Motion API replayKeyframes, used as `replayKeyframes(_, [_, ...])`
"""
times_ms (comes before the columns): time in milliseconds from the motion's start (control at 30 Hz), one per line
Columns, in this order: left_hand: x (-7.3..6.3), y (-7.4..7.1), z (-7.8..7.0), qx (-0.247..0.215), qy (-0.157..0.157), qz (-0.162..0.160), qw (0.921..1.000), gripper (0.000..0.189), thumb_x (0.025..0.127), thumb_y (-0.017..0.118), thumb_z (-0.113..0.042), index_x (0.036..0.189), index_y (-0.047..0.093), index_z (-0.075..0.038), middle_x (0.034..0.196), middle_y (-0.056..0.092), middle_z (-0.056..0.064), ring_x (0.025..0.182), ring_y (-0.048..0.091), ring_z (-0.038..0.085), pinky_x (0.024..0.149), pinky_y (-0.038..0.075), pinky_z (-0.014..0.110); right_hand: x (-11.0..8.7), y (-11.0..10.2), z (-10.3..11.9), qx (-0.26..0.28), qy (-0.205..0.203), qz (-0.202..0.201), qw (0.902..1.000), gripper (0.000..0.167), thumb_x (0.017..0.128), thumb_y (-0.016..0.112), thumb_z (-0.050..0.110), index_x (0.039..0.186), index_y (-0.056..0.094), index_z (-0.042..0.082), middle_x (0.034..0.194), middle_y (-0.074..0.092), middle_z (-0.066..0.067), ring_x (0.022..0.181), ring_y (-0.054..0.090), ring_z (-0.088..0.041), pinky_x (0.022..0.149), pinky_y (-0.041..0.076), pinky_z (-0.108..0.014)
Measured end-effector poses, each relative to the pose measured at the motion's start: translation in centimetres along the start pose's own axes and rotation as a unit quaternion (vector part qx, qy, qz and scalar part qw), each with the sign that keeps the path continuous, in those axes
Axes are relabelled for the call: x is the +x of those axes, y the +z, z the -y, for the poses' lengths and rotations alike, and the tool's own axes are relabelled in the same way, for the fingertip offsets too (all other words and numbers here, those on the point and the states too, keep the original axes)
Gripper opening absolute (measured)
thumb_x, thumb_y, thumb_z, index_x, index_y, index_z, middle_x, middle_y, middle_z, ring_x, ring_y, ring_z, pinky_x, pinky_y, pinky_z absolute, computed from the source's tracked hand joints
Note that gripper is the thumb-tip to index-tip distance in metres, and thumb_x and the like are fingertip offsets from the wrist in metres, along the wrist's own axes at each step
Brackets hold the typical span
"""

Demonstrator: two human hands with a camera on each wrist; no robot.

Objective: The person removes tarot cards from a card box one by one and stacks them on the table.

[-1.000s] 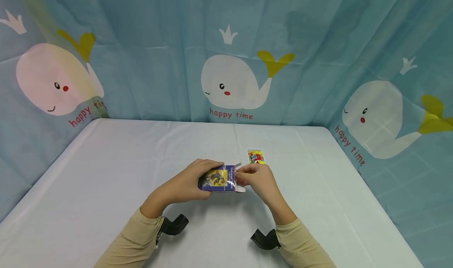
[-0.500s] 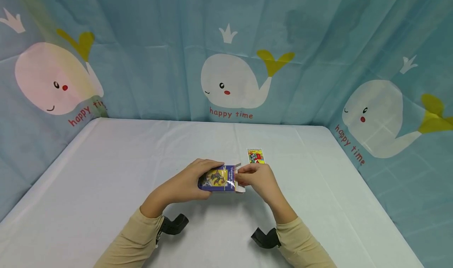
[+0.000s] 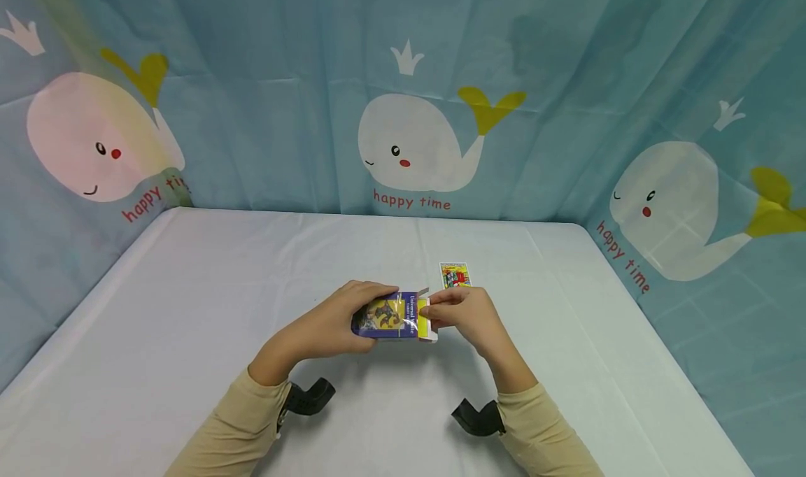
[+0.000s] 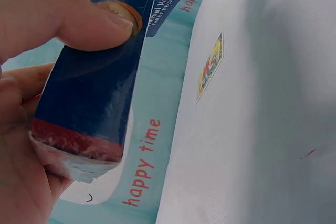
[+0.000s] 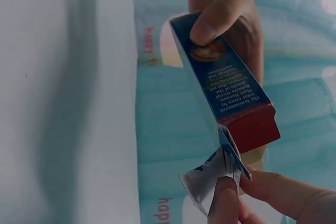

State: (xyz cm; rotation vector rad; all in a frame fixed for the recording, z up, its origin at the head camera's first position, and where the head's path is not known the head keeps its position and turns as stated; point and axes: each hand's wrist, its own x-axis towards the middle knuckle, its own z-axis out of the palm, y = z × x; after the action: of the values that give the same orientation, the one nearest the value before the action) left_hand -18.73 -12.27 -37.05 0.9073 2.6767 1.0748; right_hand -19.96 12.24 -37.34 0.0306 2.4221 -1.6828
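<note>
White table [image 3: 252, 260]; tarot box [image 3: 387, 315] in left hand [image 3: 330, 323], flap [image 5: 203, 183] in right hand [image 3: 469, 316].

A blue Universal Waite tarot deck box [image 3: 385, 315] is held in the air lengthwise across the head view, its yellow-pictured front turned to the camera. Red is shown at its ends. The opened end flap [image 5: 206, 180], pale inside, is pinched.
</note>
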Motion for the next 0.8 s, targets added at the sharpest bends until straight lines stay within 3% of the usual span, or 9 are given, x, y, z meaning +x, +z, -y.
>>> replayKeyframes(433, [0.1, -0.1, 0.2, 0.008, 0.008, -0.004, 0.9999, 0.079, 0.074, 0.074, -0.011, 0.148, 0.047, -0.016, 0.145, 0.052, 0.004, 0.127, 0.047, 0.024, 0.098, 0.043, 0.043, 0.0, -1.5, 0.1, -0.017, -0.005, 0.013, 0.9997, 0.036, 0.083, 0.079, 0.014, 0.113, 0.070, -0.004, 0.097, 0.076, -0.013, 0.079, 0.074, -0.022, 0.084, 0.058, -0.038])
replayKeyframes(800, [0.0, -0.4, 0.1, 0.011, 0.007, -0.007, 0.9999, 0.079, 0.074, 0.073, -0.011, 0.148, 0.047, -0.015, 0.146, 0.052, 0.004, 0.127, 0.047, 0.024, 0.098, 0.043, 0.042, 0.1, -2.5, 0.2, -0.028, -0.005, 0.005, 0.9996, 0.032, 0.085, 0.077, 0.018, 0.110, 0.073, -0.001, 0.102, 0.073, -0.014, 0.076, 0.072, -0.016, 0.084, 0.058, -0.041])
